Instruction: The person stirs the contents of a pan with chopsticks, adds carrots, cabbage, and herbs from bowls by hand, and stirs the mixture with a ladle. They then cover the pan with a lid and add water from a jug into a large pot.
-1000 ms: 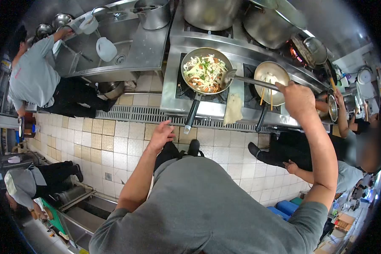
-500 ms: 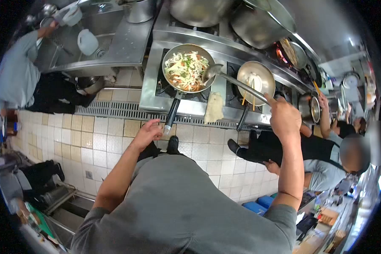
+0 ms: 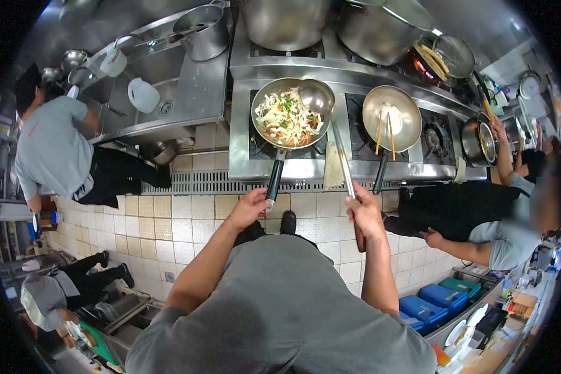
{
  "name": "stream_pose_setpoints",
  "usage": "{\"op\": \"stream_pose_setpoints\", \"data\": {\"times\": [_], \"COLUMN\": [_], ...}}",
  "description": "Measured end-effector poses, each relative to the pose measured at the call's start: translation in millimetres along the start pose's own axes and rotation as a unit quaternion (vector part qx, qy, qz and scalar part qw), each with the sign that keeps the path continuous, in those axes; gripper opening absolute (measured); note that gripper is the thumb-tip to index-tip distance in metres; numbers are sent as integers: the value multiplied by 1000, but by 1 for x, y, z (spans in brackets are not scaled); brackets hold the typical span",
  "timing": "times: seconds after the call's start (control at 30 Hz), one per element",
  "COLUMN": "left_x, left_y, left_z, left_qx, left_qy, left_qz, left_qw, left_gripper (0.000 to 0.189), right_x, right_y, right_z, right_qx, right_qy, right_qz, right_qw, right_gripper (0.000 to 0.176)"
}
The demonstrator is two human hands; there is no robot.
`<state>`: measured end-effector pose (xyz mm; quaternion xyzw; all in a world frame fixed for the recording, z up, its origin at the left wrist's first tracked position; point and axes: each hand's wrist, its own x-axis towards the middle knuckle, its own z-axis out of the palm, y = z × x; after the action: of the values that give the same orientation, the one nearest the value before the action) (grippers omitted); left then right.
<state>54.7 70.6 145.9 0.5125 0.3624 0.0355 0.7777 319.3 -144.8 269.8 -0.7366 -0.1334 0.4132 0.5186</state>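
Note:
A frying pan (image 3: 278,147) of shredded vegetables (image 3: 290,115), pale, orange and green, sits on the stove in front of me. Its black handle points towards me, and the curled fingers of my left hand (image 3: 249,207) are at the handle's end. My right hand (image 3: 366,216) is closed round the long shaft of a metal ladle (image 3: 346,162), whose wooden end sticks out below my fist. The ladle's bowl rests over the pan's upper right side, at the edge of the food.
A second pan (image 3: 408,118) with chopsticks (image 3: 380,134) in it stands to the right. Between the pans hangs a folded cloth (image 3: 332,168). Large pots (image 3: 285,25) line the back. One co-worker (image 3: 53,143) is by the sink, another (image 3: 504,212) on the right.
My left hand has come up to the pan handle's end. The right hand has drawn down and left, bringing the ladle's shaft steeper and its bowl to the pan's upper right.

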Motion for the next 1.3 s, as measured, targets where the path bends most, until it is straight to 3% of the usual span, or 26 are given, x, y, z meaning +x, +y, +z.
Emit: {"op": "stream_pose_setpoints", "data": {"times": [0.13, 0.23, 0.33, 0.4, 0.53, 0.7, 0.77, 0.8, 0.87, 0.9, 0.93, 1.0, 1.03, 1.1, 1.13, 1.2, 1.3], "left_x": [0, 0, -2, 1, -2, -3, 3, 3, 1, -1, -1, -12, -11, -5, 2, 28, 82], "left_y": [5, 11, 11, 7, 10, 8, 11, 17, 32, 39, 47, 81, 83, 84, 82, 75, 47], "left_z": [-1, 1, 1, 0, 2, 3, 2, 4, 8, 14, 17, 35, 43, 65, 79, 109, 151], "left_qx": [31, 43, 50, 47, 51, 46, 161, 157, 253, 263, 302, 337, 332, 423, 422, 420, 465], "left_qy": [-11, -22, -24, -17, -17, 3, 36, 37, 116, 147, 144, 63, 65, -71, -66, -166, -158], "left_qz": [-4, -7, -2, 2, 13, 10, 76, 73, 142, 180, 215, 171, 171, 275, 273, 235, 213], "left_qw": [999, 999, 998, 999, 998, 999, 983, 984, 950, 936, 918, 923, 926, 861, 862, 860, 844], "left_gripper": [44, 45, 45, 45, 45, 49, 52, 52, 51, 47, 44, 45, 45, 46, 46, 50, 54], "right_x": [-2, 12, 14, 19, 12, -3, -7, -1, 6, 10, 23, 32, 22, 17, 20, 39, 88], "right_y": [1, 17, 15, 22, 2, -10, -23, -22, -9, -8, 6, 28, 24, 8, 5, 4, -3], "right_z": [8, 4, 10, 14, 18, 17, 22, 19, 13, 22, 24, 34, 34, 25, 20, 9, -12], "right_qx": [139, -30, -77, -96, -106, -3, 69, 65, 249, 54, 52, -177, -161, -183, -198, -216, -439], "right_qy": [-34, -19, 7, 34, 16, -9, -25, -26, -124, -46, -41, 33, 34, 41, 55, 64, 79], "right_qz": [27, -35, -62, -143, -115, -42, -29, -26, 49, 16, 6, -190, -169, -163, -162, -218, -230], "right_qw": [989, 999, 995, 984, 988, 999, 997, 997, 959, 997, 998, 965, 972, 968, 965, 950, 865], "right_gripper": [47, 48, 49, 49, 49, 50, 53, 53, 53, 53, 53, 52, 52, 51, 50, 51, 58]}}
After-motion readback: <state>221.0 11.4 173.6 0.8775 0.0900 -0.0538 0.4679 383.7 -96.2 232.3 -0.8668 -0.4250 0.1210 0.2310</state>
